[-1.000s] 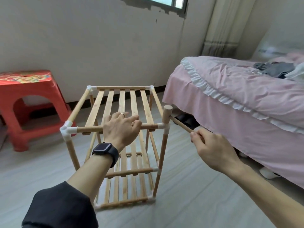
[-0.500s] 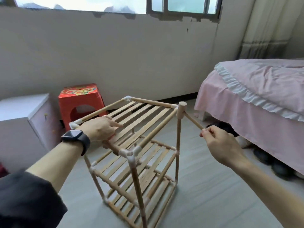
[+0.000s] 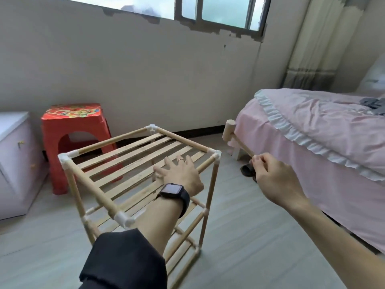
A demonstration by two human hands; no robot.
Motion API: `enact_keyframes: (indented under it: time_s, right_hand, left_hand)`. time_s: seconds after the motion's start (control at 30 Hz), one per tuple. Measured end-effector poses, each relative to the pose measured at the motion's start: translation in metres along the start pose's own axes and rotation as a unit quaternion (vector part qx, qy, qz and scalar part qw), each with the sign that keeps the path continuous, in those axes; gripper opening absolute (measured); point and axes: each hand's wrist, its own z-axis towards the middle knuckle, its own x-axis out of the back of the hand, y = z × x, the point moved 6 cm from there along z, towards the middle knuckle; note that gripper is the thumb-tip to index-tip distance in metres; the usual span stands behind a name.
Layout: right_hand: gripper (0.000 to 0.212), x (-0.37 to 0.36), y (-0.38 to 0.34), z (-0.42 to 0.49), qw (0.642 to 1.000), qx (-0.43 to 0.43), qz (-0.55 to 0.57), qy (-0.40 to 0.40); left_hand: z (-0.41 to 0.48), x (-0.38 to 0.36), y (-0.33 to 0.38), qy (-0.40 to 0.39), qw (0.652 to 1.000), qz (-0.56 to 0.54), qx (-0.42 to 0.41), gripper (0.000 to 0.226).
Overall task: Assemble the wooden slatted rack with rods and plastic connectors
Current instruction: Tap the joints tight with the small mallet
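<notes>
Resting our left hand [image 3: 179, 174] on the top slats of the rack [image 3: 94, 190], fingers straight and spread, holding nothing; watch [image 3: 174, 189] on that wrist. Our right hand [image 3: 275, 178] grips the handle of a wooden mallet [image 3: 228, 133], fingers curled round it. Mallet head sits up in the air, right of the rack's far right corner, not touching it. Rack stands upright on the floor [image 3: 250, 247], rods [image 3: 112, 140] joined by white connectors [image 3: 66, 159] at the corners, lower shelf visible underneath. Red stool [image 3: 73, 126] behind the rack by the wall, pale cabinet [image 3: 16, 163] at left, pink bed [image 3: 323, 130] at right.
</notes>
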Motion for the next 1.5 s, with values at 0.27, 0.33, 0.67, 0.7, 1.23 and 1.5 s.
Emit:
enact_keyframes:
  time_s: [0.27, 0.33, 0.67, 0.7, 1.23, 1.5]
  right_hand:
    - [0.034, -0.027, 0.006, 0.014, 0.994, -0.009, -0.085, -0.073]
    - [0.034, -0.025, 0.003, 0.017, 0.997, -0.008, -0.061, -0.044]
    - [0.031, -0.023, -0.004, 0.013, 0.999, -0.002, -0.035, 0.003]
    - [0.031, -0.021, -0.003, 0.012, 1.0, 0.003, -0.009, 0.026]
    - [0.034, -0.033, -0.009, 0.009, 0.999, -0.018, 0.046, -0.015]
    - [0.033, -0.077, -0.028, -0.005, 0.996, 0.018, 0.042, -0.071]
  left_hand:
    - [-0.001, -0.003, -0.005, 0.006, 1.0, 0.012, -0.009, 0.078]
    - [-0.002, -0.003, -0.005, 0.005, 1.0, 0.012, -0.015, 0.079]
    - [-0.006, -0.001, -0.006, 0.005, 1.0, 0.019, -0.024, 0.075]
    - [-0.006, -0.002, -0.006, 0.003, 0.999, 0.024, -0.027, 0.073]
    - [-0.066, 0.023, -0.094, 0.066, 0.941, 0.095, -0.318, 0.101]
    - [-0.029, 0.031, -0.211, 0.104, 0.956, 0.223, -0.159, 0.066]
